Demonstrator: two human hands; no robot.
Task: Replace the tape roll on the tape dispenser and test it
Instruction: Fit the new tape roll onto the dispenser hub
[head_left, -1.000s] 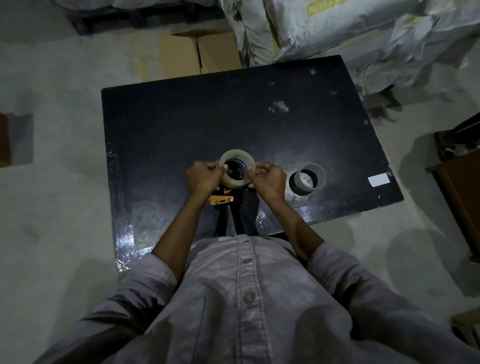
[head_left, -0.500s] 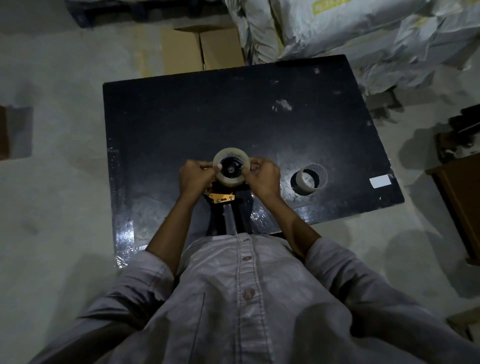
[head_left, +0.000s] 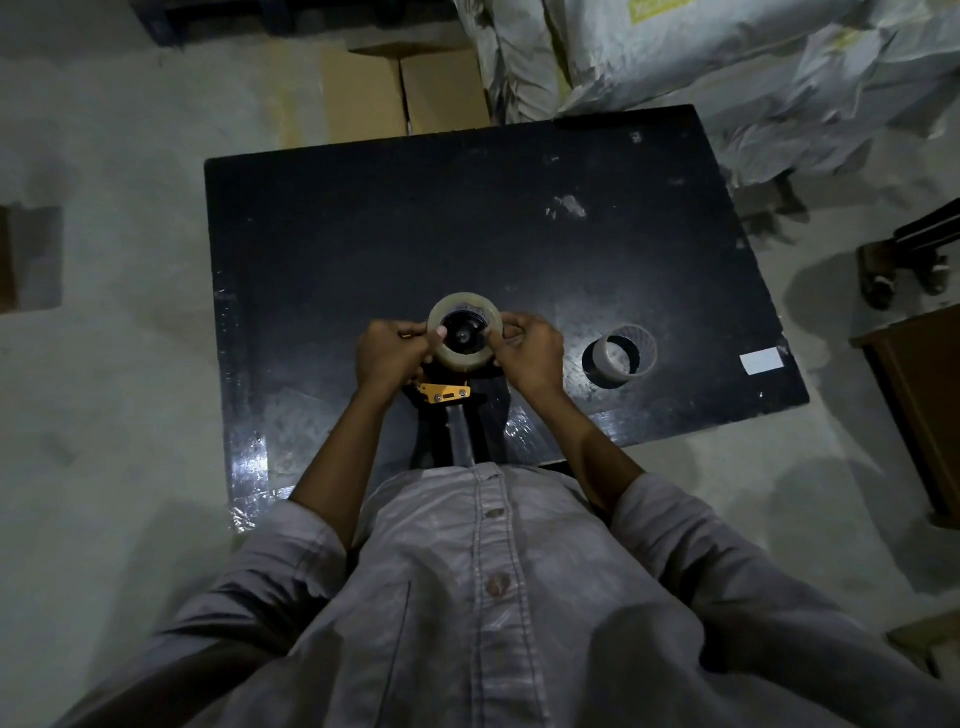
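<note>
A full roll of clear tape (head_left: 464, 358) sits around the black hub of the tape dispenser (head_left: 444, 393), whose yellow plate and dark handle show just below it near the black table's front edge. My left hand (head_left: 390, 354) pinches the roll's left side and my right hand (head_left: 530, 349) pinches its right side. To the right, a nearly spent tape core (head_left: 620, 355) lies alone on the table, apart from both hands. The dispenser's front end is hidden under the roll and my fingers.
The black table (head_left: 363, 234) stands on a grey concrete floor. Cardboard boxes (head_left: 405, 93) and grey sacks (head_left: 727, 57) lie behind it. A small white label (head_left: 761, 360) sits at the table's right edge. Wooden furniture (head_left: 919, 395) stands to the right.
The roll has dropped from a tilted, raised position down over the dispenser's hub, whose black centre now fills its hole. Both hands stayed on its sides and shifted slightly left.
</note>
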